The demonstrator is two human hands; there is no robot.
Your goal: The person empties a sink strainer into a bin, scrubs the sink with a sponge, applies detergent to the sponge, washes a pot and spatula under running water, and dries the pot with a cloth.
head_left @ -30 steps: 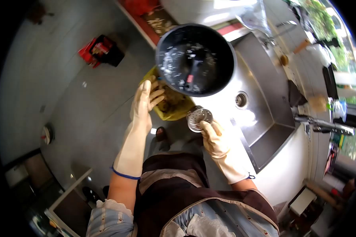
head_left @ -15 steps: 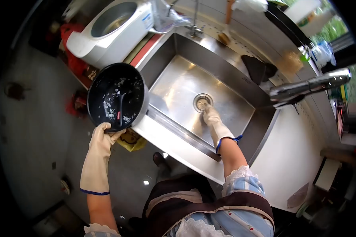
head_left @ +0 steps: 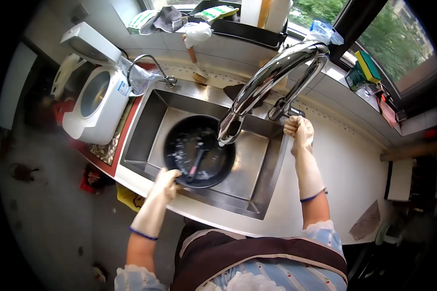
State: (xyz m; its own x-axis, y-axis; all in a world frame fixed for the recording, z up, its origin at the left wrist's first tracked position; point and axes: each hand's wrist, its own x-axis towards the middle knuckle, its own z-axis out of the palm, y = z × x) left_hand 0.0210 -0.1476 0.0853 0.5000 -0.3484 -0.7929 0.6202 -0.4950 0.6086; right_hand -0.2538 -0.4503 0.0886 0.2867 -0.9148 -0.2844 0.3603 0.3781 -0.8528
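Observation:
In a pale rubber glove, my left hand grips the near-left rim of a black rice cooker pot. The pot is held over the steel sink, its inside dotted with white rice grains. A dark rice paddle with a red mark lies inside it. Above the pot's right side hangs the spout of the chrome faucet. My right hand, gloved too, is closed at the faucet handle at the sink's back right; the fingers hide part of the handle.
A white rice cooker stands open on the left counter. Behind the sink are a small thin tap, a wooden-handled brush and a dark cloth-like piece. A black rack and a green-yellow sponge sit by the window.
My left hand has brought the pot from beside the counter to over the sink. My right hand has left the drain and closed at the faucet handle. The view has turned.

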